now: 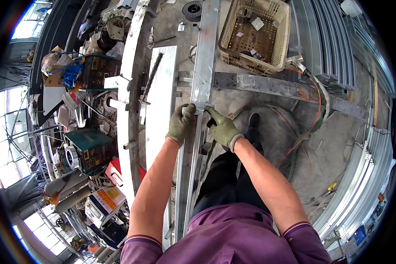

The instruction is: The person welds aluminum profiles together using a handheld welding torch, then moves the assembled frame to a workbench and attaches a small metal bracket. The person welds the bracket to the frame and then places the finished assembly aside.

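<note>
A long galvanized steel beam [205,57] runs away from me, with a narrower metal channel continuing toward my body. At the beam's near end sits a small grey metal plate [201,107], lying crosswise. My left hand [180,124], in a green work glove, pinches the plate's left end between thumb and fingers. My right hand [223,129], gloved the same way, has its fingertips closed on the plate's right end. The plate's underside and the parts of the fingers below it are hidden.
A dirty beige plastic crate [284,26] stands beyond my right hand. A welding torch [296,61] with hoses rests on a metal crossbar [268,86]. Flat metal [163,101] lies left of the beam. Teal machine boxes [90,149] and clutter fill the left; metal profiles [321,44] are stacked right.
</note>
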`<state>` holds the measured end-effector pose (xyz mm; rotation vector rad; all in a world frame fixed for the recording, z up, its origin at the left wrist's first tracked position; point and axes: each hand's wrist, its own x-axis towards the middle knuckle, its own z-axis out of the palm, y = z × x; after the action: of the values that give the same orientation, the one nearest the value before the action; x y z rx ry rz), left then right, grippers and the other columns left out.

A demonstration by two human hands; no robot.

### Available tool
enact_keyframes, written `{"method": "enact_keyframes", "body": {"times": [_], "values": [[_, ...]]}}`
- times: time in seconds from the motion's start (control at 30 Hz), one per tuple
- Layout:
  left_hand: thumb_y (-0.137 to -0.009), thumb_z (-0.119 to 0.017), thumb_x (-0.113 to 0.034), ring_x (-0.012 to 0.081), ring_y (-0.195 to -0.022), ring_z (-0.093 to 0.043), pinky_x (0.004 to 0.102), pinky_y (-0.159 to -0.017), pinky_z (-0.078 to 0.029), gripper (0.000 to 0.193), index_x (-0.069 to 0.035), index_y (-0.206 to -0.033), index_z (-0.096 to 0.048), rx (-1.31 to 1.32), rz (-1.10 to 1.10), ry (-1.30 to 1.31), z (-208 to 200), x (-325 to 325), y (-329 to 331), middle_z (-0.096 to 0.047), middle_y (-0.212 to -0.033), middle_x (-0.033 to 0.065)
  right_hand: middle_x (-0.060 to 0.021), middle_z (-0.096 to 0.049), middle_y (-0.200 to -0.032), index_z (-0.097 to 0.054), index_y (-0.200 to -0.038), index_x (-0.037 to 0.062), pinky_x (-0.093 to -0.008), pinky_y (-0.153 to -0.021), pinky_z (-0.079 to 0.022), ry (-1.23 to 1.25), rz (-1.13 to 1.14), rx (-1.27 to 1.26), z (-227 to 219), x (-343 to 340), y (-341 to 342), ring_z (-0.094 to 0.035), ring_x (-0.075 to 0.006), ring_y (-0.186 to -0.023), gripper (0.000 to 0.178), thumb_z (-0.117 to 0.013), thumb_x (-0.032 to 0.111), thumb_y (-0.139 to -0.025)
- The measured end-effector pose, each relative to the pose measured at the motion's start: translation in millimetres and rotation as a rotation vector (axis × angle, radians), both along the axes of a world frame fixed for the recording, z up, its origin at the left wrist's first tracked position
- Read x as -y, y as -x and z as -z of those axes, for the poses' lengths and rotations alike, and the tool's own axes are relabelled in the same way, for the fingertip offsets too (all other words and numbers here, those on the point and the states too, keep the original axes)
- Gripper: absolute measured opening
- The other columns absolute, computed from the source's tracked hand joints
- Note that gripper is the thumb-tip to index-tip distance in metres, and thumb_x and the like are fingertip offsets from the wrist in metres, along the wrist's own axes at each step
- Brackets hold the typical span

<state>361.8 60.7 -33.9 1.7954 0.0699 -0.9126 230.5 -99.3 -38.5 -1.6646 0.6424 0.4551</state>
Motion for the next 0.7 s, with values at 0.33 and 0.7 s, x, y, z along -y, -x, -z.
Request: {"method": "enact_keyframes", "body": {"times": [0.33, 0.7], "values": [[-0.107, -0.074, -0.048, 0.0088, -0.083, -0.063, 0.0268, -0.075, -0.054, 0.053, -0.002, -0.133, -0.073, 0.067, 0.012, -0.04, -17.4, 10.7, 2.6, -0.075, -0.098, 0.0008, -0.0202, -0.079, -0.113, -0.057, -0.156, 0.0102, -0.0405, -0.093, -0.059, -0.021, 0.253, 0.072, 36.4, -33.2, 42.9, -0.077, -0.0319, -0.102, 0.06, -0.067, 0.019, -0.097], [-0.105, -0.071, -0.059, 0.0113, -0.099, -0.064, 0.0289, -0.091, -0.053, 0.064, -0.001, -0.131, -0.076, 0.061, 0.1, -0.106, -23.2, 6.2, 0.2, -0.075, -0.109, 0.0032, -0.0187, -0.081, -0.109, -0.059, -0.15, -0.0011, -0.04, -0.093, -0.061, -0.116, 0.208, -0.009, 0.0, -60.1, 81.4, -0.078, -0.0319, -0.102, 0.075, -0.077, 0.048, -0.096]]}}
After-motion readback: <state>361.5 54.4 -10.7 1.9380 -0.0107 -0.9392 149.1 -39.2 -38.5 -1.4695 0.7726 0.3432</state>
